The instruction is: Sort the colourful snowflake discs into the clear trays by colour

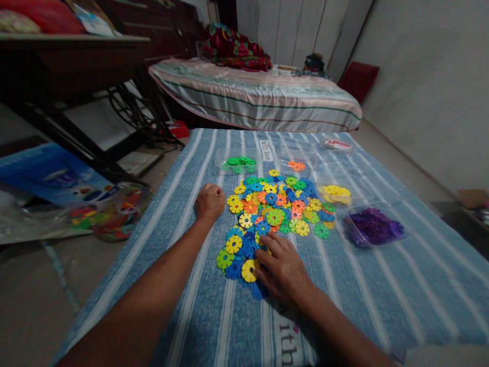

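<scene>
Noted at left, on the floor: blue printed panel (42, 171) and clear plastic containers (132, 196) of mixed coloured pieces. Noted behind these: dark stand with spoked iron wheel (130, 104).

Recorded at centre: table (428, 285) under blue cloth with white stripes. On its left part: left hand (210, 202), curled into a fist, resting on the cloth just left of the heap. Cannot confirm contents of the fist.

Next, toward the far edge: green plastic discs (240, 164) inside a clear plastic box (220, 160). Beyond the table: bed (255, 99) with pale striped satin-like cover, bearing a dark red floral bundle (237, 48).

At mid-table: loose heap of flat, round, notched plastic discs (274, 216) in yellow, blue, green and orange, overlapping and trailing toward the near side. At the right edge of this trail: right hand (284, 262), palm down, fingers bent and slightly apart, thumb and forefinger at a yellow disc (249, 270). Cannot tell whether pinching it.

Farther right: orange discs (296, 166), then yellow discs (336, 193), then purple pieces (376, 226), each in clear plastic boxes.
</scene>
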